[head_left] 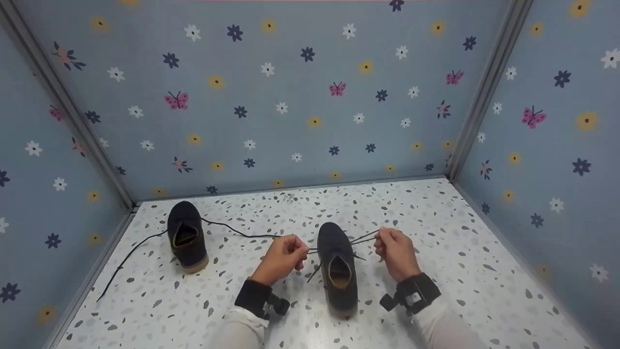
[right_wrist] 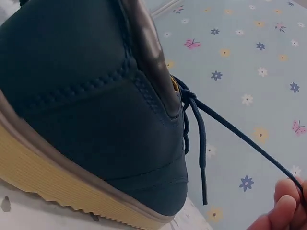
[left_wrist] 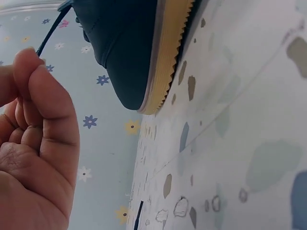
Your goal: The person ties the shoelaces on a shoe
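Note:
A dark blue lace-up shoe (head_left: 343, 298) with a pale ridged sole stands on the speckled surface between the two hands, toe pointing away. Its shoelace (right_wrist: 240, 135) stretches out to both sides from a knot at the throat, and loose lace ends hang beside the knot. To the left of the shoe, the left hand (head_left: 285, 257) pinches one loop of the lace between thumb and forefinger. On the other side the right hand (head_left: 398, 252) pinches the opposite loop, pulled taut. The right wrist view shows only the fingertips (right_wrist: 283, 213) of that hand, at its lower right corner.
A second dark shoe (head_left: 189, 247) stands at the left, its untied laces (head_left: 131, 254) spread out on both sides. One of those laces reaches close to the left hand. Flower-patterned panels (head_left: 290, 97) enclose the white speckled surface (head_left: 484, 291) at the back and sides.

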Demonstrator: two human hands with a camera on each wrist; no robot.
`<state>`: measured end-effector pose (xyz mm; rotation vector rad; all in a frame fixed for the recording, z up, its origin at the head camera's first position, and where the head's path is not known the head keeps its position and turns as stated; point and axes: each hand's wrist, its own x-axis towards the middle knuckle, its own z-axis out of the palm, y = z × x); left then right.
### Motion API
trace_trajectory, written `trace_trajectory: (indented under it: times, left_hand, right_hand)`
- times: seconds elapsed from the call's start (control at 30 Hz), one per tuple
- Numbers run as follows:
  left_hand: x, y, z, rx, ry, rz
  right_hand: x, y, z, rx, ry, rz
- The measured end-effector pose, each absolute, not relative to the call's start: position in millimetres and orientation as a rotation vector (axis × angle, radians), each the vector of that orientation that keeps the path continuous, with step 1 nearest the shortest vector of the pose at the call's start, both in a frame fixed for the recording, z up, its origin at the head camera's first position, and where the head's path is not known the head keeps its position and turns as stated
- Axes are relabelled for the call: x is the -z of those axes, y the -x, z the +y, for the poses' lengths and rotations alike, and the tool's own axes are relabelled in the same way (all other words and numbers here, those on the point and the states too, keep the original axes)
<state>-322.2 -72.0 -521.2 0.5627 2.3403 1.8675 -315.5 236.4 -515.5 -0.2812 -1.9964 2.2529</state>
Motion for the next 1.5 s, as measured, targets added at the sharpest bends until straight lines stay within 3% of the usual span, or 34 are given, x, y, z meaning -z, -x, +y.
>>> trace_trajectory:
  times: [0.77,0.97,1.23,1.5]
  left_hand:
    - [514,322,-73,-1.816,-0.489,2.342]
    - [507,320,-77,-1.773,-0.504,2.399]
    - [499,319,-82,-1.635,-0.474,2.59]
    - [494,314,-91,-1.481,-0.404,2.799]
  right_hand:
    - [506,317,247,-1.854,0.038,-2.528]
    - [497,314,249,-1.5,-0.054,-2.761]
    - [479,303,247,-0.965,-0.297,-2.818]
    - [462,278,229,-0.884,-0.859,-2.853]
